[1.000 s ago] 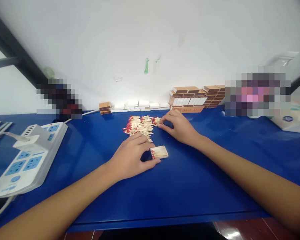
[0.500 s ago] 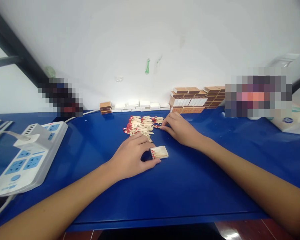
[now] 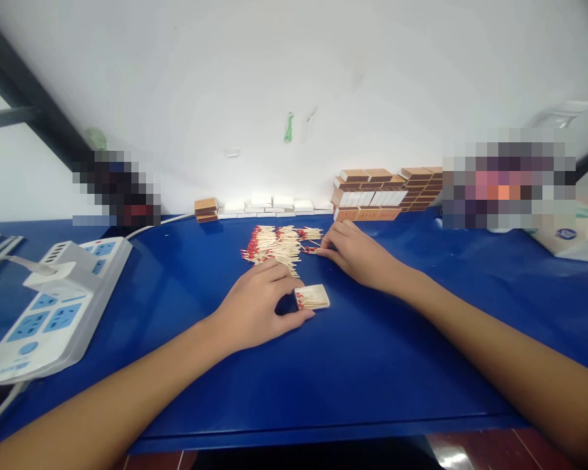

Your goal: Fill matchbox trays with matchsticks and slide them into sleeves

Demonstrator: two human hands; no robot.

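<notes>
While the left hand [image 3: 257,307] curls around the near end of a small open tray [image 3: 312,297] — thumb below, fingers above, pinning it flat to the blue tabletop [image 3: 372,352] — the right hand [image 3: 355,251] reaches to the right edge of the pile of matches [image 3: 274,243] just beyond. Its fingers are bent and drawn together over a few loose sticks there; whether they actually grip any I cannot tell.

By my reading, the step in hand is picking sticks from the pile, with the tray held ready beside it. Moving a bunch across would call for a firm pinch that keeps the sticks parallel and the red heads pointing one way, since the tray is narrow and looks part filled.

The tray is pale card and shallow, with a layer of matches lying lengthwise, heads toward the left hand. The pile is loose but roughly combed, most red heads to the left. Stacked matchboxes [image 3: 387,192] line the back of the tabletop, and a power strip [image 3: 53,307] lies far left.
</notes>
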